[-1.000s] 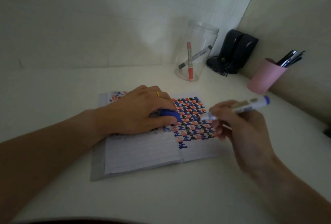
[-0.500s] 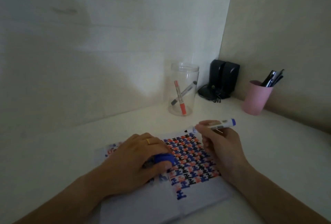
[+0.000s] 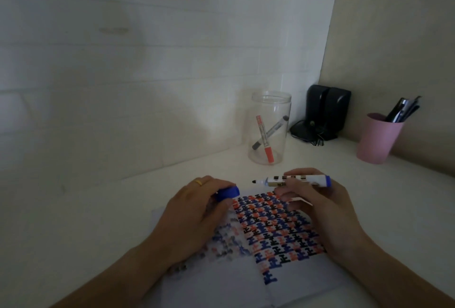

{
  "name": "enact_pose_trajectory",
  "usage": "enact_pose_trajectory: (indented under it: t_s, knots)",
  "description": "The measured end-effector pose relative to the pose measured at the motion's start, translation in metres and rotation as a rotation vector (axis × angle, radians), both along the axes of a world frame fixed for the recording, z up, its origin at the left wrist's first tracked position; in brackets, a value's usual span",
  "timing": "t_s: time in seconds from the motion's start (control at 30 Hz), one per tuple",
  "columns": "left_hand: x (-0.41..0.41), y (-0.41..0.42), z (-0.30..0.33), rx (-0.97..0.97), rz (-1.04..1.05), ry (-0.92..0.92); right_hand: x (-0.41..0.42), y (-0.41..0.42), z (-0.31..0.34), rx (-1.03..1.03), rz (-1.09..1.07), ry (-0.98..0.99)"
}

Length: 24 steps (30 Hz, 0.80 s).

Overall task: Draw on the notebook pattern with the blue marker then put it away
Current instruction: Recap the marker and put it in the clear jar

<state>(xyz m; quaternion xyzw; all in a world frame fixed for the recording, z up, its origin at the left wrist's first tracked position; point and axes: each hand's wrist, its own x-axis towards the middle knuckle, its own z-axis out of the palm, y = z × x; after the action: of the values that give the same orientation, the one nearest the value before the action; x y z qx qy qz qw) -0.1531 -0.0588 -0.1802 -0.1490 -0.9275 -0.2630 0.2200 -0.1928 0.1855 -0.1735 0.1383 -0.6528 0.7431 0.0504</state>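
Note:
An open notebook (image 3: 302,280) lies on the white desk, its right page filled with a blue, red and black pattern (image 3: 275,229). My right hand (image 3: 320,211) holds the uncapped blue marker (image 3: 295,180) level above the page's top edge, tip pointing left. My left hand (image 3: 194,214) rests on the left page and grips the blue cap (image 3: 227,193), its open end turned toward the marker tip. A gap separates tip and cap.
A clear jar (image 3: 269,128) with a red marker and a grey marker stands behind the notebook. Black speakers (image 3: 325,113) sit in the corner. A pink cup (image 3: 378,137) of pens stands at the right wall.
The view tilted up. My right hand lifted the marker off the page and turned it level, tip to the left. My left hand raised the cap toward the tip.

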Motion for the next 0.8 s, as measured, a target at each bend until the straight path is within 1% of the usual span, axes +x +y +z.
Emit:
enact_pose_trajectory:
  t_s: [0.13, 0.3, 0.5, 0.63, 0.8]
  knots:
    - [0.002, 0.000, 0.002, 0.000, -0.005, 0.010, 0.004, -0.001, 0.002, 0.093, 0.054, 0.059]
    - [0.003, 0.001, 0.006, 0.018, -0.016, 0.041, 0.006, -0.003, 0.003, 0.144, 0.086, 0.111]
    - [0.007, 0.002, 0.008, 0.140, -0.055, 0.066, 0.009, -0.005, 0.005, 0.166, 0.183, 0.126]
    - [0.009, 0.001, 0.008, 0.229, -0.114, 0.083, 0.010, -0.002, 0.006, 0.094, 0.250, 0.086]
    - [0.012, 0.005, 0.008, 0.418, -0.200, -0.022, 0.010, 0.000, 0.007, -0.001, 0.296, 0.009]
